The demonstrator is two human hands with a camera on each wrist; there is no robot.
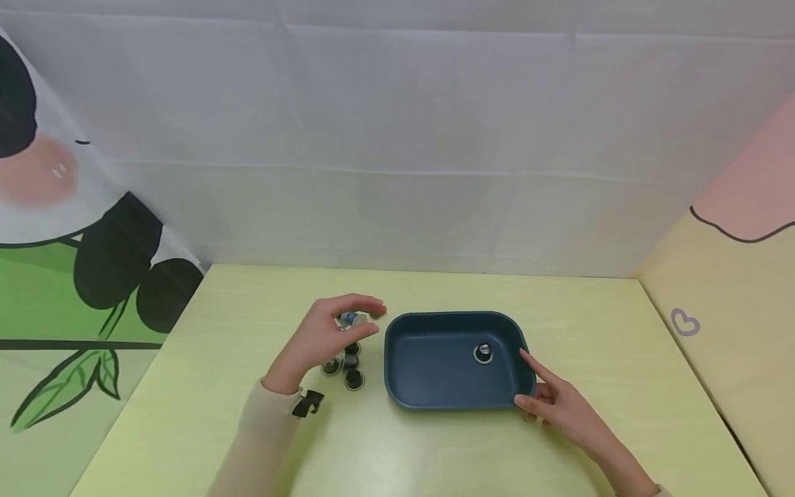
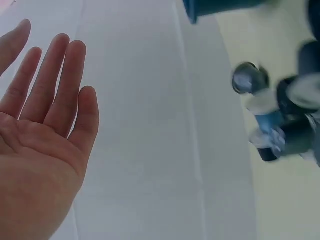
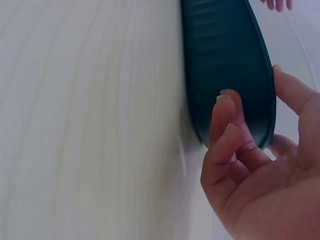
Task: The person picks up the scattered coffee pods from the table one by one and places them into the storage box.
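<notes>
A dark blue rounded tray is on the table, with one dark coffee capsule standing inside toward its right end. My right hand holds the tray's right end, forefinger on the side rim and thumb at the near corner; in the right wrist view its other fingers curl against the tray wall. To the left of the tray, my left hand hovers over a small group of coffee capsules, thumb and fingers apart with nothing between them. A blue capsule appears blurred among dark ones in the left wrist view.
The pale yellow table meets a white cloth backdrop at the back. A printed panel stands along the right side. A black clip sits at the left sleeve cuff.
</notes>
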